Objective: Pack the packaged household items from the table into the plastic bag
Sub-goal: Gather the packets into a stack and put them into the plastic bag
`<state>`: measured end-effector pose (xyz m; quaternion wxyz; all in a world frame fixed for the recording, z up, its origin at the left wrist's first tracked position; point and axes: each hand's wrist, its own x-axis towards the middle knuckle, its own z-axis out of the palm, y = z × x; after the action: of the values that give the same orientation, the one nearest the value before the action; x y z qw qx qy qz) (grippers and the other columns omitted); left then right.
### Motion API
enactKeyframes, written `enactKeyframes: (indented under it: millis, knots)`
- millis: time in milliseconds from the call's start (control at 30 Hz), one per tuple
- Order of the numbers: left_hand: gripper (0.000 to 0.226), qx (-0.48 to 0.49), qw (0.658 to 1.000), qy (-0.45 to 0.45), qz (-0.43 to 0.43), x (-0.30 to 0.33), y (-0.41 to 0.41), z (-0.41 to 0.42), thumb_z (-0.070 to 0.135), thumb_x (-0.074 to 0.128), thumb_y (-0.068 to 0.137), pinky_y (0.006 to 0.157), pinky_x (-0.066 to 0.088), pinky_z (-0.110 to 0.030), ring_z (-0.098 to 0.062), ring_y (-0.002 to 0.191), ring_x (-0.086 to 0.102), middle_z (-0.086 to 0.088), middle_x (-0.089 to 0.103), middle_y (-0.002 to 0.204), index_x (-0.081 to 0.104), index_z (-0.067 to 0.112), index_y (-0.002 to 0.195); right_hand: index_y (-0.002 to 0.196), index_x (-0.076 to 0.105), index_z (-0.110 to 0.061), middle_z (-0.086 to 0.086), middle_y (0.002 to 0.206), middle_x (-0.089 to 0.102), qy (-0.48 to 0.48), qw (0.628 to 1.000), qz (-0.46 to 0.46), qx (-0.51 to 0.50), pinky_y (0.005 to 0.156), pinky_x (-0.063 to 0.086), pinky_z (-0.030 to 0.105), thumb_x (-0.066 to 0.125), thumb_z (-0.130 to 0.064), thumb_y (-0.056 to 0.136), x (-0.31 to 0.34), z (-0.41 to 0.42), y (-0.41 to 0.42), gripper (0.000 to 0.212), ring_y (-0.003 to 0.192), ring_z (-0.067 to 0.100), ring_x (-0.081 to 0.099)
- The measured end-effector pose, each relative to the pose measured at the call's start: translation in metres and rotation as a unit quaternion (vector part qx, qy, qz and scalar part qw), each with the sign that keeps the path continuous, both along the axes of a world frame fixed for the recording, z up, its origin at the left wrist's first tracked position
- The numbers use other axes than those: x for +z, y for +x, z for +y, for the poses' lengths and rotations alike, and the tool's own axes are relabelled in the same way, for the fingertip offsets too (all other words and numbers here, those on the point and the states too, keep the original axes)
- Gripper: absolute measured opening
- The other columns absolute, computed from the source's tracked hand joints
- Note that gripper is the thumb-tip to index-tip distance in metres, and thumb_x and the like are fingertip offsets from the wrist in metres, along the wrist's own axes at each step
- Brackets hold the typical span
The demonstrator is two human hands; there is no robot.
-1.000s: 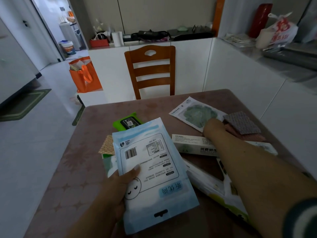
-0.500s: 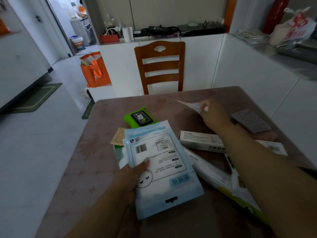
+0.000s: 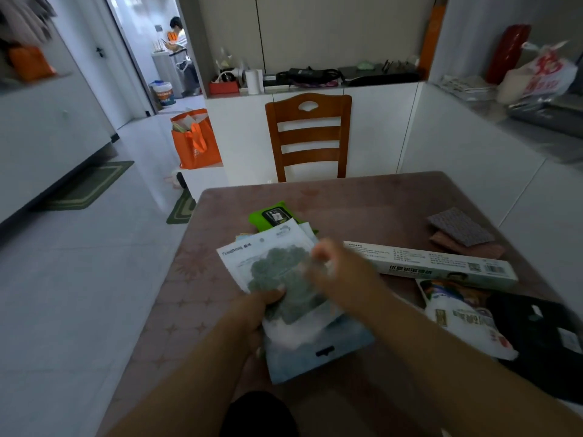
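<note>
My left hand (image 3: 255, 313) grips a stack of flat packets above the table (image 3: 362, 203). On top lies a white packet with green contents (image 3: 268, 266), over a pale blue packet (image 3: 315, 354). My right hand (image 3: 337, 272), blurred, pinches the white packet's right edge. A green wipes pack (image 3: 265, 216) sits just beyond the stack. To the right lie a long white box (image 3: 435, 263), a white printed pouch (image 3: 463, 316) and two scouring cloths (image 3: 457, 228). A black plastic bag (image 3: 536, 342) lies at the table's right edge.
A wooden chair (image 3: 309, 134) stands at the table's far side against white cabinets. An orange tote bag (image 3: 197, 140) sits on the floor to the left. A person sits in the far doorway (image 3: 178, 42). Open tiled floor lies left of the table.
My right hand lifted the white packet with green contents from the far side of the table and brought it onto the blue packet in my left hand. The view tilted up.
</note>
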<state>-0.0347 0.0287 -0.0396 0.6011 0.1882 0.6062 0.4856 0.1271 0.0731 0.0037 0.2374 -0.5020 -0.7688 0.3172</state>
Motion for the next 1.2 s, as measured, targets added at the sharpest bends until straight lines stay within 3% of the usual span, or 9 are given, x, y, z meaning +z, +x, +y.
enactKeyframes:
  millis: [100,167,267,433,500,600,800,967,1200]
  knots:
    - [0.03,-0.006,0.998,0.055,-0.043,0.035,-0.004,-0.016,0.001,0.061,0.087,0.089,0.052,-0.051,-0.04,0.105,0.063,-0.024,0.067,0.116,0.062,0.0,0.117,0.135,0.044,-0.011,0.01,0.133,0.055,-0.188,0.969,0.073,-0.141,0.085,0.048,0.036,0.072,-0.054,0.071,0.027,0.02,0.02,0.082,0.114,0.028,0.057]
    - [0.029,-0.025,0.994,0.081,-0.064,0.058,-0.005,-0.027,0.0,0.06,0.087,0.094,0.049,-0.053,-0.04,0.109,0.063,-0.023,0.067,0.119,0.063,0.002,0.116,0.129,0.055,-0.005,0.017,0.129,0.062,-0.384,0.894,0.219,-0.075,0.094,0.051,0.043,0.076,-0.04,0.071,0.04,0.014,0.023,0.071,0.11,0.032,0.063]
    - [0.029,-0.05,0.99,0.111,-0.066,0.09,0.001,-0.048,-0.002,0.058,0.088,0.084,0.056,-0.05,-0.036,0.098,0.068,-0.021,0.071,0.11,0.065,0.003,0.115,0.099,0.074,-0.008,0.016,0.104,0.074,-0.447,0.843,0.299,-0.016,0.079,0.058,0.043,0.076,-0.022,0.065,0.05,-0.014,0.024,0.037,0.089,0.031,0.072]
    - [0.033,-0.078,0.982,0.166,-0.036,0.116,0.001,-0.097,-0.005,0.059,0.086,0.094,0.049,-0.058,-0.04,0.103,0.067,-0.018,0.074,0.103,0.081,0.017,0.077,0.104,0.069,-0.004,0.022,0.109,0.07,-0.414,0.846,0.335,-0.013,0.091,0.051,0.051,0.072,-0.005,0.063,0.071,-0.066,0.022,0.042,0.101,0.038,0.065]
    - [0.02,-0.081,0.976,0.196,-0.046,0.122,0.001,-0.118,0.007,0.067,0.084,0.096,0.047,-0.06,-0.04,0.111,0.063,-0.02,0.069,0.118,0.078,0.017,0.097,0.107,0.068,-0.002,0.023,0.11,0.07,-0.383,0.857,0.343,-0.022,0.093,0.049,0.055,0.074,-0.003,0.061,0.083,-0.085,0.024,0.047,0.104,0.04,0.065]
    - [0.067,-0.051,0.975,0.214,-0.018,0.13,-0.005,-0.147,0.037,0.075,0.068,0.085,0.056,-0.047,-0.032,0.111,0.065,-0.012,0.066,0.126,0.056,0.021,0.131,0.109,0.067,0.0,0.022,0.112,0.069,-0.332,0.872,0.356,-0.049,0.093,0.049,0.056,0.075,-0.001,0.068,0.099,-0.108,0.023,0.042,0.104,0.039,0.065]
    - [0.07,-0.059,0.988,0.086,0.112,0.121,-0.024,-0.218,0.061,0.071,0.045,0.057,0.058,-0.028,-0.018,0.069,0.072,-0.004,0.077,0.075,0.07,0.012,0.095,0.113,0.064,0.001,0.018,0.107,0.069,-0.232,0.898,0.363,-0.089,0.082,0.056,0.049,0.076,-0.005,0.075,0.107,-0.161,0.004,0.04,0.093,0.031,0.067]
    - [0.054,-0.108,0.97,-0.051,0.211,0.094,-0.027,-0.26,0.053,0.071,0.074,0.08,0.057,-0.037,-0.022,0.075,0.063,-0.014,0.07,0.087,0.067,0.005,0.097,0.109,0.064,-0.003,0.019,0.107,0.069,-0.186,0.927,0.31,-0.103,0.088,0.053,0.053,0.081,-0.009,0.071,0.084,-0.203,-0.003,0.042,0.097,0.035,0.066]
    - [0.049,-0.1,0.941,-0.155,0.283,0.056,-0.031,-0.295,0.056,0.044,0.091,0.068,0.049,-0.028,-0.016,0.067,0.056,-0.003,0.062,0.084,0.064,0.013,0.102,0.122,0.059,0.0,0.019,0.118,0.065,-0.212,0.959,0.178,-0.059,0.096,0.049,0.05,0.082,-0.013,0.07,0.045,-0.226,0.014,0.058,0.109,0.036,0.061]
